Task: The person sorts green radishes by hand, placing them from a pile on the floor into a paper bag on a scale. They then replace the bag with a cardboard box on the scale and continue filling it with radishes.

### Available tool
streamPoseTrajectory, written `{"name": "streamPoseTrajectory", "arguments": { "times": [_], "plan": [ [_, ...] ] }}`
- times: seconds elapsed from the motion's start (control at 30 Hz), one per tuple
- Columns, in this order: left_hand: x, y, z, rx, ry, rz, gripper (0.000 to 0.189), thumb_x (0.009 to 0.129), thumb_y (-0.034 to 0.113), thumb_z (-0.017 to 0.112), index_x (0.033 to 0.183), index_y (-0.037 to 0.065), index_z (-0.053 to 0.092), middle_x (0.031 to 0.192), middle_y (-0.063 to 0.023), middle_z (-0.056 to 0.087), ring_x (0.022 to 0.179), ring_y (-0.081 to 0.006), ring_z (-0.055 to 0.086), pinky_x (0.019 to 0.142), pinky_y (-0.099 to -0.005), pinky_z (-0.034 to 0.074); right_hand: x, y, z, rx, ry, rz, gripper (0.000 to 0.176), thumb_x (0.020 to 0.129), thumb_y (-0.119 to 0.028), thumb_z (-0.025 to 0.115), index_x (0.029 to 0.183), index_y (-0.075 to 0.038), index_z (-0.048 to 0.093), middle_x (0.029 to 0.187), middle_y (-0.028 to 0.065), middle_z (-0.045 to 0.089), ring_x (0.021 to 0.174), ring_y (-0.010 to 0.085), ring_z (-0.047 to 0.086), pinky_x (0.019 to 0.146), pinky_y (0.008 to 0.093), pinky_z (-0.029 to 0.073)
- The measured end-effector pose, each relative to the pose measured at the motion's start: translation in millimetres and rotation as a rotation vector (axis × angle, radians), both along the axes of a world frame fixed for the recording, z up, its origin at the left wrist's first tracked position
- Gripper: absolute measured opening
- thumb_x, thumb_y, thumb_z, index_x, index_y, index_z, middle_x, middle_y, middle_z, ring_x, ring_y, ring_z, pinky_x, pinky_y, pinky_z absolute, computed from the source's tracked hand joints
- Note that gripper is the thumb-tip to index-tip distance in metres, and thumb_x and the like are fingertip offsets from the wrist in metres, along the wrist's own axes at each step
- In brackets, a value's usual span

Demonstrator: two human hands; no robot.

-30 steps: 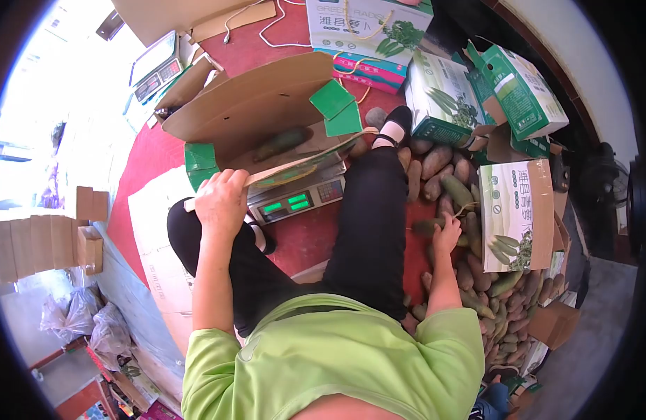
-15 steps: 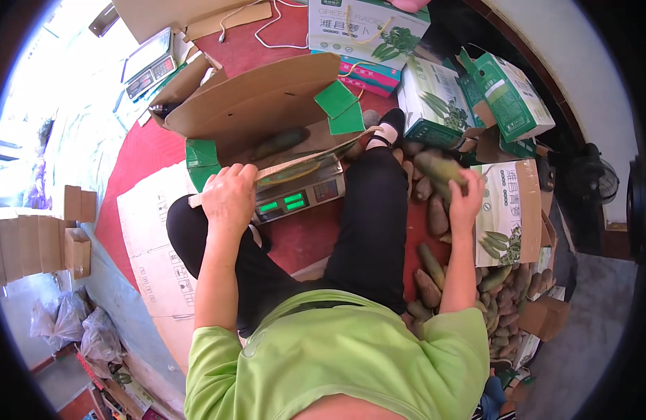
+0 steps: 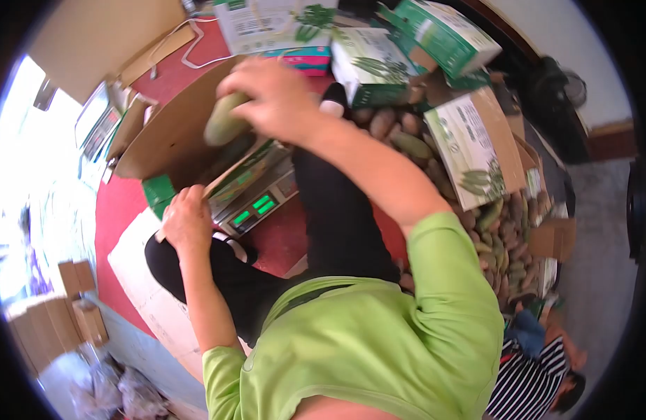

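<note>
My right hand [image 3: 277,98], slightly blurred, grips a green radish [image 3: 226,120] above the open cardboard box [image 3: 165,140]. My left hand [image 3: 186,218] is closed on the near edge of that box, at its left corner. The box stands on a scale [image 3: 256,206] whose green digits are lit. Its inside is partly hidden by the held radish and my right hand. A large heap of radishes [image 3: 508,241] lies to the right of my legs.
A printed radish carton [image 3: 473,147] stands beside the heap, with more cartons [image 3: 372,63] at the back. Another scale [image 3: 99,126] is at the left. Stacked brown boxes [image 3: 46,332] and plastic bags [image 3: 120,392] are lower left. A person in a striped top [image 3: 526,378] is lower right.
My right hand has carried the radish from the heap on the right to above the open box. The view has turned, and the person at the lower right now shows more.
</note>
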State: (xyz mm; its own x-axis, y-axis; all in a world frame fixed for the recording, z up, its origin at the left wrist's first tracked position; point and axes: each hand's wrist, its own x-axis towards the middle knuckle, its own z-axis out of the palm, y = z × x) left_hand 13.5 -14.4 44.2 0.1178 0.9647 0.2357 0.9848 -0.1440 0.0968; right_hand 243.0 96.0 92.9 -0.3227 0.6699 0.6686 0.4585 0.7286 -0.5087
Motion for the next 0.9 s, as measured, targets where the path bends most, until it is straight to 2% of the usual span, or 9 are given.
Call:
{"name": "streamPoseTrajectory", "arguments": {
  "times": [0.1, 0.17, 0.23, 0.37, 0.53, 0.57, 0.67, 0.8, 0.9],
  "plan": [
    [0, 1, -5, -0.025, -0.02, 0.016, 0.009, 0.08, 0.013, 0.06, 0.089, 0.012, 0.063, 0.086, -0.0067, 0.064, 0.085, -0.0294, 0.061, 0.073, -0.0411, 0.047, -43, -3, -26, -0.094, -0.116, -0.039, 0.025, 0.068, -0.016, 0.072, 0.092, -0.018, 0.066, 0.095, 0.009, 0.061, 0.09, 0.0294, 0.057, 0.083, 0.0401, 0.045],
    [6, -1, 2, -0.05, -0.006, 0.028, 0.008, 0.082, 0.014, 0.059, 0.089, 0.012, 0.062, 0.086, -0.007, 0.064, 0.085, -0.03, 0.061, 0.072, -0.0418, 0.047, -59, -6, -32, -0.411, -0.077, -0.06, 0.029, 0.071, -0.015, 0.072, 0.1, -0.015, 0.064, 0.099, 0.0116, 0.059, 0.092, 0.032, 0.06, 0.082, 0.0416, 0.048],
    [3, 1, -1, -0.023, 0.002, -0.019, 0.011, 0.088, 0.022, 0.056, 0.09, 0.013, 0.062, 0.086, -0.0069, 0.064, 0.083, -0.032, 0.061, 0.066, -0.0438, 0.047, -60, -2, -33, -0.514, 0.018, -0.099, 0.032, 0.073, -0.013, 0.071, 0.104, -0.012, 0.062, 0.102, 0.0126, 0.059, 0.092, 0.0323, 0.061, 0.082, 0.042, 0.049],
    [-1, 1, -4, -0.033, 0.013, -0.027, 0.013, 0.088, 0.023, 0.055, 0.093, 0.014, 0.063, 0.09, -0.0068, 0.065, 0.083, -0.0319, 0.062, 0.066, -0.0426, 0.047, -31, -12, -30, -0.331, 0.159, -0.148, 0.032, 0.074, -0.01, 0.068, 0.105, -0.01, 0.061, 0.1, 0.0116, 0.06, 0.088, 0.0286, 0.062, 0.078, 0.0393, 0.05],
    [5, 1, -2, -0.033, 0.028, 0.033, 0.01, 0.088, 0.022, 0.056, 0.09, 0.013, 0.062, 0.086, -0.006, 0.064, 0.081, -0.0301, 0.061, 0.063, -0.0419, 0.047, 48, -49, -45, -0.181, 0.497, -0.26, 0.021, 0.074, -0.005, 0.065, 0.095, -0.006, 0.063, 0.083, 0.0108, 0.061, 0.077, 0.0256, 0.062, 0.07, 0.0357, 0.05],
    [4, 1, -3, -0.029, 0.026, 0.043, 0.011, 0.088, 0.023, 0.057, 0.091, 0.013, 0.062, 0.086, -0.006, 0.065, 0.08, -0.0301, 0.062, 0.063, -0.0416, 0.047, 70, -60, -58, -0.285, 0.486, -0.298, 0.021, 0.082, -0.004, 0.063, 0.102, -0.006, 0.063, 0.094, 0.0055, 0.062, 0.081, 0.0131, 0.061, 0.07, 0.0257, 0.05],
    [2, 1, -7, 0.014, 0.057, 0.002, 0.013, 0.088, 0.025, 0.057, 0.093, 0.014, 0.062, 0.088, -0.0059, 0.066, 0.079, -0.0299, 0.063, 0.061, -0.0412, 0.047, 128, -94, -125, -0.429, 0.504, -0.544, 0.023, 0.083, -0.004, 0.062, 0.105, -0.004, 0.062, 0.098, 0.0063, 0.064, 0.087, 0.0141, 0.062, 0.078, 0.0267, 0.05],
    [3, 3, -7, 0.014, 0.102, 0.02, 0.017, 0.09, 0.029, 0.055, 0.094, 0.013, 0.062, 0.09, -0.0048, 0.066, 0.079, -0.0298, 0.063, 0.059, -0.0421, 0.047, 190, -184, -229, -0.767, 0.265, -0.864, 0.025, 0.079, -0.011, 0.064, 0.104, -0.006, 0.063, 0.101, 0.011, 0.064, 0.099, 0.0245, 0.061, 0.086, 0.0334, 0.048],
    [-3, 4, -11, -0.024, 0.117, 0.027, 0.018, 0.09, 0.03, 0.055, 0.095, 0.014, 0.062, 0.092, -0.0042, 0.066, 0.079, -0.0297, 0.064, 0.058, -0.0423, 0.048, 231, -269, -294, -0.94, -0.016, -0.97, 0.024, 0.076, -0.011, 0.066, 0.099, -0.007, 0.064, 0.106, 0.0159, 0.063, 0.103, 0.0351, 0.057, 0.088, 0.0405, 0.046]
  ]
}}
